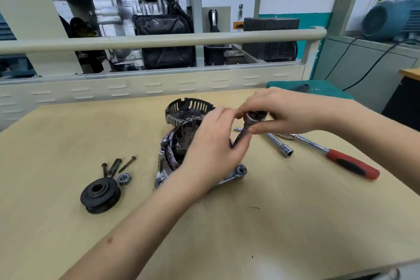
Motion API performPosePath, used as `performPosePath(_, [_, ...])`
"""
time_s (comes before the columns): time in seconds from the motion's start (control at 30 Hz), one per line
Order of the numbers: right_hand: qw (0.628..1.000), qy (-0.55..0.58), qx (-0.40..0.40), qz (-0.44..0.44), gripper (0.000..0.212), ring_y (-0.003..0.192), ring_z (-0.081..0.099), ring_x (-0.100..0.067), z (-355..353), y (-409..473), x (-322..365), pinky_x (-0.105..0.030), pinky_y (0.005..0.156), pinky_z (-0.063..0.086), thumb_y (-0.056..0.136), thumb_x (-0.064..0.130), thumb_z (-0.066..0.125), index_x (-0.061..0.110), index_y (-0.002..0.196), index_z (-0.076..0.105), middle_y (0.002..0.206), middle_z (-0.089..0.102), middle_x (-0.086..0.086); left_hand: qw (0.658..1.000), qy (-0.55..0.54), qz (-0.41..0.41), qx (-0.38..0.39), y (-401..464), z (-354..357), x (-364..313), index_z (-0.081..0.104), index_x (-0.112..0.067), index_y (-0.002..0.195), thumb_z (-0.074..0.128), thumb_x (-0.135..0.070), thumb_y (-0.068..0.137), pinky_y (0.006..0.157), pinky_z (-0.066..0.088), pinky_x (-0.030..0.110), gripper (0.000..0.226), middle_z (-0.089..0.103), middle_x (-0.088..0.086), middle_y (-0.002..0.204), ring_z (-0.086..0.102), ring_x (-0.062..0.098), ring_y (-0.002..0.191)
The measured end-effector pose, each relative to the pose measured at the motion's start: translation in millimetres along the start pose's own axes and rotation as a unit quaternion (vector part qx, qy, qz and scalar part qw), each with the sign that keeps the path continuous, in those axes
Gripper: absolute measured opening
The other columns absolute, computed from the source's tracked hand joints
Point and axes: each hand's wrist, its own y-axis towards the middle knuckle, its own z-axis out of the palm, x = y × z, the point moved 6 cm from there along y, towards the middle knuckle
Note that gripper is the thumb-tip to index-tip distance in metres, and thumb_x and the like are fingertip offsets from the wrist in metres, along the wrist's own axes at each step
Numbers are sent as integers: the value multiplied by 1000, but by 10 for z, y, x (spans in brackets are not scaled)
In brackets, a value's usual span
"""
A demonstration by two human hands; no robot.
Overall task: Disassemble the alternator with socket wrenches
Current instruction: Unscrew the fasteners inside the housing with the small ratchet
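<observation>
Alternator [172,154] sits mid-bench, partly stripped; left hand [213,143] pinches the socket shaft [242,135] to steady it, while right hand [284,111] grips the ratchet head [254,116], evidently to turn it.

Opened alternator [177,150] mid-table; red-handled ratchet [336,157] lying right of it.

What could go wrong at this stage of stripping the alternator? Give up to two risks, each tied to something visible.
1. The loose bolts and nut lie unboxed beside the pulley; they could roll off and get lost.
2. The exposed copper windings sit right under the left hand and the small tool both hands hold; a slip might nick them.
</observation>
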Motion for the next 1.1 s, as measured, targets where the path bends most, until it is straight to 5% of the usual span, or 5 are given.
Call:
performPosePath(0.23, [997, 54, 2, 50, 39, 88, 42, 11, 98, -52, -84, -8, 77, 31, 88, 46, 46, 32, 125, 48, 103, 46, 27, 978, -146, -146, 37, -266, 580, 100, 13, -7, 145, 53, -7, 89, 94, 22, -1, 68, 32, 2, 145, 31, 7, 132])
performPosePath(0.4, [998, 16, -8, 63, 45, 94, 48, -12, 119, -81, -76, -20, 75, 34, 88, 45, 47, 21, 126, 41, 105, 49, 10, 988, -78, -134, -29, -93, 513, 194, 57, -5, 105, 45, -11, 95, 51, 30, 17, 17, 43, -11, 58, 53, 9, 58])
performPosePath(0.57, [998, 47, 1, 30, 28, 87, 46, -3, -20, -168, -68, -6, 74, 35, 87, 27, 59, 16, 112, 56, 98, 52, 11, 993, -20, -112, -28, -67, 526, 202, 55, -1, 93, 46, -19, 96, 59, 26, 36, 20, 57, 18, 72, 48, 39, 69])
performPosePath(0.8, [974, -189, -20, 122, 55, 51, 30, -5, -14, -215, 26, -24, 46, 20, 72, 67, 19, 21, 86, 44, 57, 33, 10, 994, -1, -103, -30, -26, 505, 154, 57, 1, 96, 45, -21, 96, 62, 30, 39, 25, 61, 22, 81, 52, 42, 75])
performPosePath(1.1, [990, -36, -18, 134, 22, 70, 41, -18, 12, -113, 65, -29, 58, 23, 93, 37, 42, 15, 91, 44, 72, 43, 7, 973, 226, 39, -29, 0, 293, 110, 67, 4, 93, 81, -18, 64, 99, 30, 59, 39, 68, 17, 99, 57, 37, 112])
